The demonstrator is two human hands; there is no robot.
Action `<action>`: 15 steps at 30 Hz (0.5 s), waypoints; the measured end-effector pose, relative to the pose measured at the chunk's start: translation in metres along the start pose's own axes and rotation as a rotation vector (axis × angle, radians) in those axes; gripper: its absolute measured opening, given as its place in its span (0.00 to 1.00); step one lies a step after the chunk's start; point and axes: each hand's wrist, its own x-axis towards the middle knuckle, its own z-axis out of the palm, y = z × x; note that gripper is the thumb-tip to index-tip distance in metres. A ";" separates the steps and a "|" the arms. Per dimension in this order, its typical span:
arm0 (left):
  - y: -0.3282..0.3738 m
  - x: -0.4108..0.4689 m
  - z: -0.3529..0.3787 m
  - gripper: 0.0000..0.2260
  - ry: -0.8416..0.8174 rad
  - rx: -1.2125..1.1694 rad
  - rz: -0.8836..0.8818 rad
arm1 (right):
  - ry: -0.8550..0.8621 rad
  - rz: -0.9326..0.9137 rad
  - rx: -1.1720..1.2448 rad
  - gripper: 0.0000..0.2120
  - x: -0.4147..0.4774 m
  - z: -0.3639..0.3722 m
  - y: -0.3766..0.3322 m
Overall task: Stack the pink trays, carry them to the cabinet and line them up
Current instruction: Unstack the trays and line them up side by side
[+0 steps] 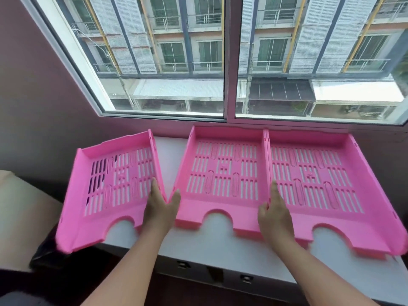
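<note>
Your left hand pinches the right wall of the left tray, fingers inside on the slotted floor, thumb outside the wall. That tray is skewed and tilted, its left part hanging past the end of the white cabinet top over a dark gap. Just right of your thumb, the middle tray lies flat, its near left corner touching your hand. Your right hand clasps the seam where the middle tray meets the right tray: thumb on the middle tray's side, fingers over the wall into the right tray. Those two trays sit side by side, touching. Beyond your fingertips, the window frame backs all three trays. A beige cushion lies left of the left tray.
</note>
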 end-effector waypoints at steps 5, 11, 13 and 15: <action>-0.013 0.003 0.002 0.42 -0.057 0.036 -0.003 | 0.057 0.016 -0.002 0.35 0.001 0.002 0.002; -0.022 0.005 -0.004 0.39 -0.128 0.064 0.089 | 0.090 0.055 -0.012 0.34 0.003 0.004 0.001; -0.023 0.006 -0.007 0.36 -0.125 0.085 0.151 | 0.090 0.058 -0.008 0.34 0.003 0.006 0.000; -0.025 0.007 -0.008 0.35 -0.121 0.119 0.210 | 0.099 0.054 -0.025 0.34 0.003 0.007 -0.002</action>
